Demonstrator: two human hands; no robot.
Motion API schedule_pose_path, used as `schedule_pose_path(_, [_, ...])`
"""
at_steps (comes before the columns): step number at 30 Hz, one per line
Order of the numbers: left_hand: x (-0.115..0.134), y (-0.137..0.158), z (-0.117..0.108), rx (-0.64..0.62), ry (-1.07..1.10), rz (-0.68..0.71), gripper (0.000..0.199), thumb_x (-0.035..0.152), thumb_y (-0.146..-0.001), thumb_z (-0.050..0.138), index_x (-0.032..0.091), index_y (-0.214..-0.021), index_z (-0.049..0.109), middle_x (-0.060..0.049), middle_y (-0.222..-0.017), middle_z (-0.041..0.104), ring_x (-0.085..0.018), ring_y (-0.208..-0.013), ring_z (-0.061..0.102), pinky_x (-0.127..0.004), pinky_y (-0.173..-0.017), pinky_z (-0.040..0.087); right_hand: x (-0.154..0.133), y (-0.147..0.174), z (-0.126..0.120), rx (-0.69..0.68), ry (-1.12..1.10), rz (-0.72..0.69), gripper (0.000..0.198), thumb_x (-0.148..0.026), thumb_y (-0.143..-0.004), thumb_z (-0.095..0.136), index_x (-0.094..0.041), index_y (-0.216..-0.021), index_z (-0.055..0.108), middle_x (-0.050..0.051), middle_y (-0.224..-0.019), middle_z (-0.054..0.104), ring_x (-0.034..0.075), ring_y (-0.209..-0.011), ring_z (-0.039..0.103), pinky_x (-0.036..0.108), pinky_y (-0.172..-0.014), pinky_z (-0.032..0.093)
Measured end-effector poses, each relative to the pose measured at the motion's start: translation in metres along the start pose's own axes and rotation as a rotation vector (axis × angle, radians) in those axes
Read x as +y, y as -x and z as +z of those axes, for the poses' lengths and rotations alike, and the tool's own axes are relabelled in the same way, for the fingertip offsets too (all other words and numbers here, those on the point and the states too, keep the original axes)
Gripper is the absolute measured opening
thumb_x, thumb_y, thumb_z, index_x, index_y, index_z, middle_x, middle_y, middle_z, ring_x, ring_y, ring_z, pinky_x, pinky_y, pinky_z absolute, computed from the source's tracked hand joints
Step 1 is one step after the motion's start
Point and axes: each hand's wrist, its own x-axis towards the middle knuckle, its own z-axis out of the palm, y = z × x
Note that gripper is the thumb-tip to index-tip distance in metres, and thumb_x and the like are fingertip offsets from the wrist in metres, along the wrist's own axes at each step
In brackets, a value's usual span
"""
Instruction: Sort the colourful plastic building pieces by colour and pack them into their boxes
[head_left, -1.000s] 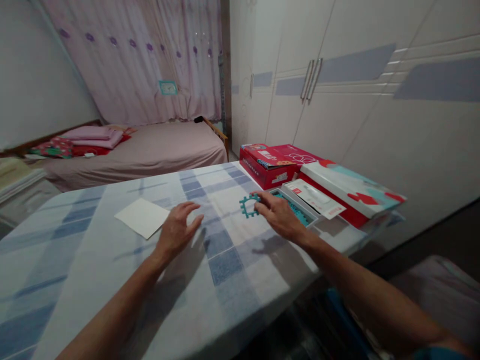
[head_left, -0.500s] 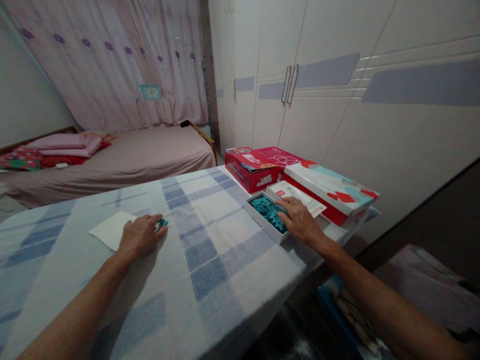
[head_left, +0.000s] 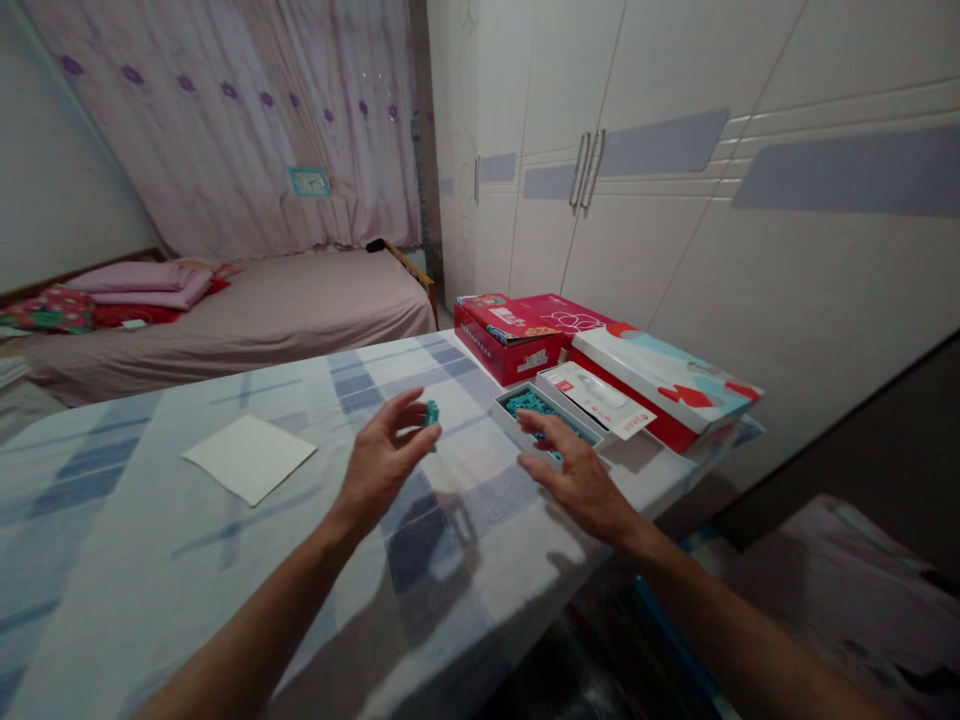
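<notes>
My left hand (head_left: 382, 448) is raised above the checked tablecloth, thumb and fingertips closed on a small teal plastic piece (head_left: 432, 412), which looks like a building block. My right hand (head_left: 574, 470) hovers at the near side of a small white box (head_left: 504, 408), its thumb and fingers apart with nothing visible between them. Inside that box lie many similar teal pieces (head_left: 529, 402); the hand covers part of them. A cream square sheet (head_left: 251, 458) lies flat on the table to the left of my left hand.
A white lid with a printed card (head_left: 600, 400) adjoins the pieces box. Behind stand a red box (head_left: 502, 340) and a long white-and-red box (head_left: 664, 370). The table's near edge runs below my right forearm. A bed (head_left: 315, 300) and white wardrobe (head_left: 637, 240) are beyond.
My left hand has lifted off the table beside the sheet and moved right with the teal piece. My right hand has come out of the box toward the left and near side.
</notes>
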Motion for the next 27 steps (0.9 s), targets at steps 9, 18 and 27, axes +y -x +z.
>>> schedule_pose_path(9, [0.005,0.040,0.079,-0.300,0.570,-0.212,0.045,0.032,-0.075,0.071,0.019,-0.118,0.062,-0.009,-0.117,0.065,-0.021,-0.103,0.063,-0.036,-0.093,0.048,-0.011,0.007,0.019,0.009,-0.053,-0.039,0.047,-0.032,-0.087,0.056,-0.025,-0.133,0.048,0.008,-0.127,0.055,0.022,-0.119,0.053,0.039,-0.103,0.042])
schedule_pose_path(18, [-0.037,-0.011,-0.022,-0.066,-0.519,0.071,0.041,0.042,-0.078,0.053,0.016,-0.108,0.064,-0.014,-0.128,0.056,-0.028,-0.118,0.054,-0.045,-0.098,0.045,0.051,-0.014,-0.035,0.046,0.487,0.100,0.056,-0.030,-0.078,0.060,-0.017,-0.131,0.048,0.015,-0.126,0.051,0.031,-0.119,0.049,0.049,-0.098,0.043])
schedule_pose_path(27, [-0.087,-0.019,-0.159,0.201,-1.313,-0.389,0.077,0.071,-0.080,0.036,0.011,-0.125,0.050,-0.025,-0.134,0.048,-0.046,-0.121,0.044,-0.061,-0.087,0.041,0.056,0.000,-0.042,0.013,0.531,0.168,0.037,-0.034,-0.083,0.054,-0.016,-0.114,0.061,0.012,-0.115,0.063,0.026,-0.109,0.057,0.044,-0.096,0.044])
